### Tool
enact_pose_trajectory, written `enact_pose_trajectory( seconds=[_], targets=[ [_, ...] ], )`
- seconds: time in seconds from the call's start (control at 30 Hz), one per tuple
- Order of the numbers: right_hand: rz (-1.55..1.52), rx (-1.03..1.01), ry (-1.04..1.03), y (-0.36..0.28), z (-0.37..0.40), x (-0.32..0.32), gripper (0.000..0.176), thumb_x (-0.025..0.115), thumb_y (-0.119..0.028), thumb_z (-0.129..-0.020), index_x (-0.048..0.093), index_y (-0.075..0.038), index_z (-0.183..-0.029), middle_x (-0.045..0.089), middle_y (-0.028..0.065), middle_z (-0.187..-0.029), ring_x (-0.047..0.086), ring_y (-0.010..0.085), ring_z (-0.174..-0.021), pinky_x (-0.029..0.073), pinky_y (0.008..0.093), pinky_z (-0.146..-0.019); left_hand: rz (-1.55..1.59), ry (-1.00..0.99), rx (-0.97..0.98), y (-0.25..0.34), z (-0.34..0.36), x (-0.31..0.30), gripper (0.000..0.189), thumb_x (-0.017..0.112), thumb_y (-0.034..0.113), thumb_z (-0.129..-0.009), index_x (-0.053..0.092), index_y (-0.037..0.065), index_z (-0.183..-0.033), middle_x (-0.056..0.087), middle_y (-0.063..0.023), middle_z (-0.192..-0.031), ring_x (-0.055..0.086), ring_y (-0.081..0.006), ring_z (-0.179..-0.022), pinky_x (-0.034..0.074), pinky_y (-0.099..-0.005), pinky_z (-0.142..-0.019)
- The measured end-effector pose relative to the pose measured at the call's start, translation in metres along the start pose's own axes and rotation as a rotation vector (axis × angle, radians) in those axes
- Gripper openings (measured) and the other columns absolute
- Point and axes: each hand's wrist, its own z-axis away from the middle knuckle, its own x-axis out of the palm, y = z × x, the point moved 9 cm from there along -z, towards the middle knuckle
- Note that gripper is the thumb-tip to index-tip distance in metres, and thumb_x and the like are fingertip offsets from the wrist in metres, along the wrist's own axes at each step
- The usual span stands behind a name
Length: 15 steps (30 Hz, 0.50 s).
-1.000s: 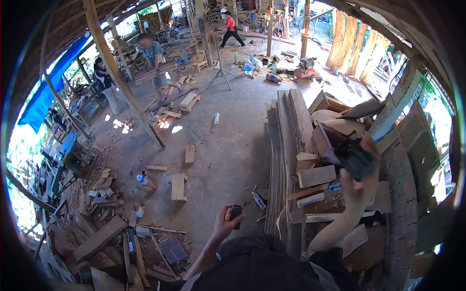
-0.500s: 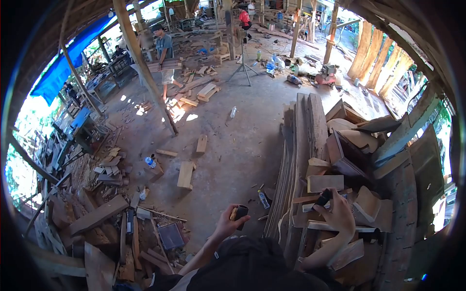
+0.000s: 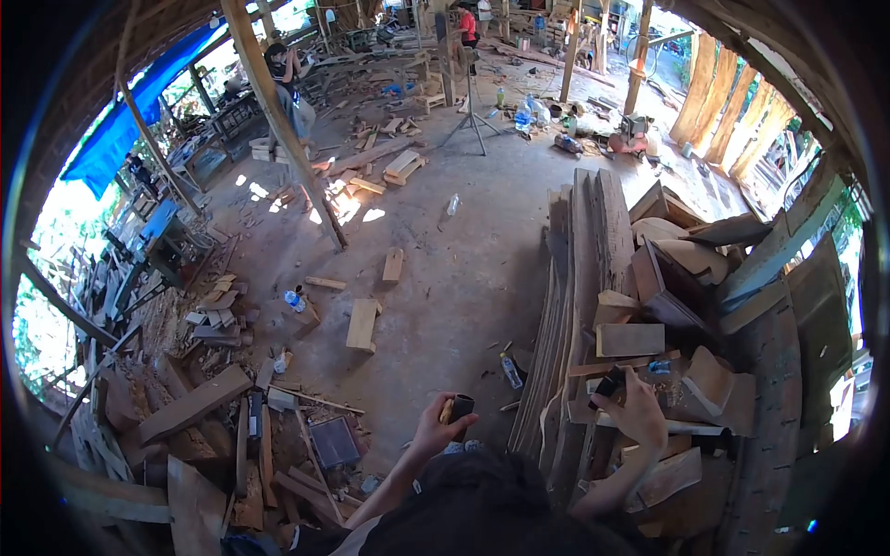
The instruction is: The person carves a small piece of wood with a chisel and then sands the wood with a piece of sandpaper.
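Near the bottom middle, my left hand point(image 3: 438, 428) is closed around a dark cylindrical object point(image 3: 461, 406) with a yellowish side. On the right, my right hand point(image 3: 640, 408) pinches a small black object point(image 3: 608, 384) above stacked wood pieces. I cannot make out exactly what either object is. The two hands are well apart. Just beyond my right hand lies a rectangular wood block point(image 3: 630, 340), with a small blue item point(image 3: 659, 367) beside it.
Long planks point(image 3: 607, 222) run along the right. A plastic bottle point(image 3: 511, 371) lies left of them. A small wooden bench point(image 3: 363, 324) stands on the floor, with scrap wood point(image 3: 195, 404) at left. Farther back are a tripod point(image 3: 471, 120), a post point(image 3: 278, 120) and people point(image 3: 283, 74).
My right hand has lowered slightly, and the black object has moved down and left. The person behind the post has moved left and no longer holds boards in view. The camera view has shifted slightly.
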Motion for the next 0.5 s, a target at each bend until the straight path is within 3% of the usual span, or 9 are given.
enact_pose_trajectory(
  seconds=[0.3,0.4,0.5],
  targets=[
    [-0.021,0.085,0.005,0.012,0.032,0.005,0.05,0.078,-0.029,-0.082,0.056,-0.001,-0.116,0.07,0.0183,-0.103,0.063,0.04,-0.106,0.047,0.0453,-0.091,-0.008,-0.091,-0.007,-0.001,0.009,0.014,0.045,0.085,0.019,-0.08,0.056,0.006,-0.112,0.061,-0.0006,-0.094,0.057,-0.0081,-0.083,0.05,-0.0259,-0.073],
    [0.015,0.026,0.044,0.014,0.044,0.007,0.046,0.078,-0.028,-0.083,0.056,-0.001,-0.113,0.07,0.0172,-0.102,0.065,0.0387,-0.104,0.048,0.0444,-0.089,0.081,-0.136,-0.057,0.001,0.012,0.022,0.045,0.085,0.018,-0.08,0.056,0.007,-0.112,0.061,-0.0005,-0.093,0.057,-0.0076,-0.083,0.05,-0.0257,-0.072],
    [-0.124,0.128,0.018,0.025,0.053,0.013,0.044,0.079,-0.025,-0.082,0.057,0.001,-0.11,0.071,0.0141,-0.096,0.069,0.0333,-0.095,0.05,0.04,-0.084,0.016,-0.152,0.016,0.005,0.011,0.023,0.046,0.085,0.02,-0.081,0.056,0.008,-0.114,0.062,-0.0006,-0.093,0.058,-0.0085,-0.084,0.05,-0.026,-0.073]
  ],
)
